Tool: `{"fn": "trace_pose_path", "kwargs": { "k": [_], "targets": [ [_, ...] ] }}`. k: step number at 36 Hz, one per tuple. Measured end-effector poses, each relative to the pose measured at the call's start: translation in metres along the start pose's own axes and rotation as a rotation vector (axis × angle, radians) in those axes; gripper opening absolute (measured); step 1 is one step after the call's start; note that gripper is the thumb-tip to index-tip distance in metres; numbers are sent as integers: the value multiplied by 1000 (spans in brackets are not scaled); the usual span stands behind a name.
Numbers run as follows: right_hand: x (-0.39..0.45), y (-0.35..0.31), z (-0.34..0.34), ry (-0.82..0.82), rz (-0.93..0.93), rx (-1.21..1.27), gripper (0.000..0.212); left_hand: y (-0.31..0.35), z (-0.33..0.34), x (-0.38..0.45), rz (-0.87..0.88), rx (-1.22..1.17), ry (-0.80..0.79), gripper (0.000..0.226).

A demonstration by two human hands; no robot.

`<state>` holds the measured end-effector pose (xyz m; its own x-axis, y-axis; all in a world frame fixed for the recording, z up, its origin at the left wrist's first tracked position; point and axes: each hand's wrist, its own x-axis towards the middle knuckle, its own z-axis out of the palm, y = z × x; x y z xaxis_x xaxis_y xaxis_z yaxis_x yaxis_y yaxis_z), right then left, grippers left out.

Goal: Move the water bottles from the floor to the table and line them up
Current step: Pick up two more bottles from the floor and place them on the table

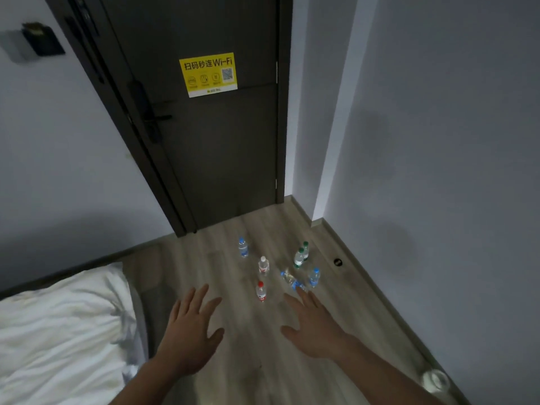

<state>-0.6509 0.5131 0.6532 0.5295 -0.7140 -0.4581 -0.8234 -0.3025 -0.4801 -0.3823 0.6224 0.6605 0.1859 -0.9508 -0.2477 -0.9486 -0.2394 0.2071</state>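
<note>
Both your hands are out in front of you with fingers spread and nothing in them: your left hand (190, 328) above bare floor, your right hand (314, 323) reaching toward the cluster of bottles.

The bottles are all on the wooden floor (233, 361) in front of the dark door (210, 141), and no table shows in this view. Nearest you stands the red-capped bottle (261, 291), upright between your two hands. Behind it is a white-capped bottle (263, 266), and further back a blue-capped bottle (242, 247). Two green-capped bottles (301, 255) stand close together on the right, with another blue-capped one (314, 277) nearer you. One bottle (292, 280) lies on its side, just beyond your right fingertips; it looks crumpled, though the light is too dim to be sure.

Expect small, thin-walled plastic that gives if you squeeze hard. Full ones will have some weight and feel firm; the fallen one is probably light and soft. Smooth sides may be slippery, so wrap your fingers round the middle, over the label, not the cap. Take the upright ones straight up so you don't topple their neighbours.
</note>
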Motion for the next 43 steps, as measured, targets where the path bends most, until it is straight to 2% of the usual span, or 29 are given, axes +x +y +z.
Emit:
{"fn": "trace_pose_path", "kwargs": {
  "k": [7,17,20,27,31,38,43],
  "targets": [
    [112,-14,-21,36,76,-48,81,-58,-24,111,28,6,-78,96],
    [225,-50,-30,31,315,53,78,-121,-50,278,191,171,-266,88],
    [247,-53,-33,37,379,110,78,-124,-53,323,235,231,-332,71],
    [306,-32,-47,34,476,190,77,-117,-44,425,320,327,-424,70],
    [346,-12,-49,-6,519,220,74,-110,-30,476,303,342,-455,70],
    [419,21,-34,-73,583,279,72,-96,9,556,350,366,-537,68],
    [475,46,-3,-85,672,391,64,-91,65,618,445,387,-565,62]
  ]
}}
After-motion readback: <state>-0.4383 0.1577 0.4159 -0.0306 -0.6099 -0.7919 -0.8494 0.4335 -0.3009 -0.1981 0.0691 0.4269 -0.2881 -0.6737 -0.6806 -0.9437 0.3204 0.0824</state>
